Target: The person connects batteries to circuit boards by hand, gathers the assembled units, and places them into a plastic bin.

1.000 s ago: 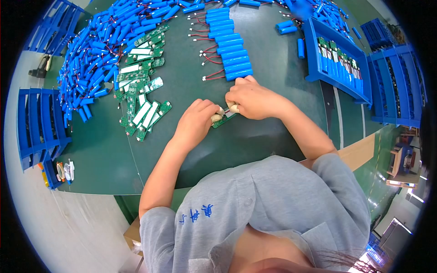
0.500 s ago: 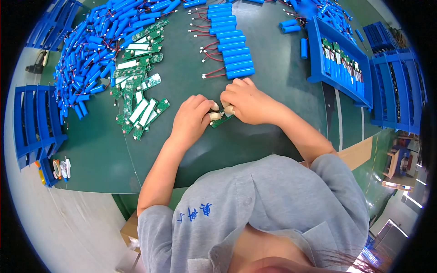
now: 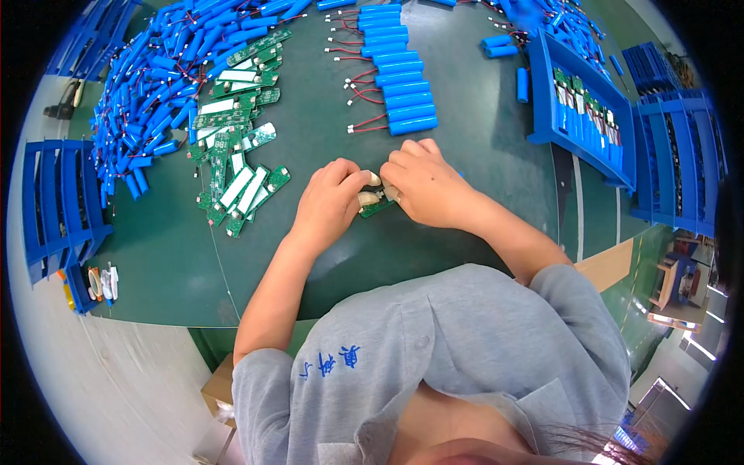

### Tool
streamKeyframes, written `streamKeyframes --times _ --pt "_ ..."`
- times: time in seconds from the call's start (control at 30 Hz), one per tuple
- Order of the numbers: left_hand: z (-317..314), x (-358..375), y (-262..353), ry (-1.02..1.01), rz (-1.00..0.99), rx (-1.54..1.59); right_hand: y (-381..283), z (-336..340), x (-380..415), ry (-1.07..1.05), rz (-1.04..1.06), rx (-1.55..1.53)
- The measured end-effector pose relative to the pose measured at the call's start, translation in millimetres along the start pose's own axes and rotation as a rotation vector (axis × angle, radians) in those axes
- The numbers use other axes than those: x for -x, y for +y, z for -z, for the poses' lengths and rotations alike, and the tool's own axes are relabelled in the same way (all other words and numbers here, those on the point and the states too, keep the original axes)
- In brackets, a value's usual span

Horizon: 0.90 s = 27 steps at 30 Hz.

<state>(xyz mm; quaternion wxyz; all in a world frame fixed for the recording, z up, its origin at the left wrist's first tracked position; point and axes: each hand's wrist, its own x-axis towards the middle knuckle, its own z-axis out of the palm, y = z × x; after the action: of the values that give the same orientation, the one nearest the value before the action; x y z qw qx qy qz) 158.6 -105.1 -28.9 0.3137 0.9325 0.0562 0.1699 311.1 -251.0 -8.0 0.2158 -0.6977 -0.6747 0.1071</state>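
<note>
My left hand (image 3: 329,198) pinches a small green circuit board (image 3: 375,208) low over the table, with cream finger covers on thumb and fingertip. My right hand (image 3: 425,184) is closed at the board's right end, its fingertips against it. A bit of a blue battery (image 3: 462,175) shows past the far edge of my right hand; the rest is hidden under the hand. What lies between the right fingertips is too small and covered to make out. Just beyond my hands, a column of blue batteries (image 3: 412,124) lies side by side, red leads and white plugs pointing left.
A loose stack of green circuit boards (image 3: 246,190) lies to the left, beside a large heap of blue batteries (image 3: 155,101). At right, a blue tray (image 3: 542,128) holds boards joined with batteries. Blue racks (image 3: 62,201) stand at the table's left edge, with more at right.
My right hand has rolled slightly over and shifted a little right, and a blue battery end now shows beyond it. My left hand keeps its hold on the board.
</note>
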Motion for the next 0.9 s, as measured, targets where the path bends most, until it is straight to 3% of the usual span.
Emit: streamKeyframes --times 0.4,0.7,0.77,0.83,0.9 --pt "-5.4 -3.4 -4.8 0.019 -0.019 0.022 4.0 -6.8 -5.4 -0.044 0.176 0.005" --pt "16.1 12.8 15.5 0.016 0.06 0.002 -8.7 -8.7 3.0 -0.123 -0.032 -0.175" --pt "39.9 34.4 7.8 0.112 0.227 -0.057 -11.0 -2.6 4.6 -0.134 -0.079 -0.34" --pt "67.4 60.7 -3.4 0.274 0.373 -0.351 -14.0 12.7 2.7 -0.194 -0.165 -0.548" --pt "81.0 87.2 -17.2 0.364 0.513 -0.499 5.7 5.0 -5.4 0.061 -0.115 -0.292"
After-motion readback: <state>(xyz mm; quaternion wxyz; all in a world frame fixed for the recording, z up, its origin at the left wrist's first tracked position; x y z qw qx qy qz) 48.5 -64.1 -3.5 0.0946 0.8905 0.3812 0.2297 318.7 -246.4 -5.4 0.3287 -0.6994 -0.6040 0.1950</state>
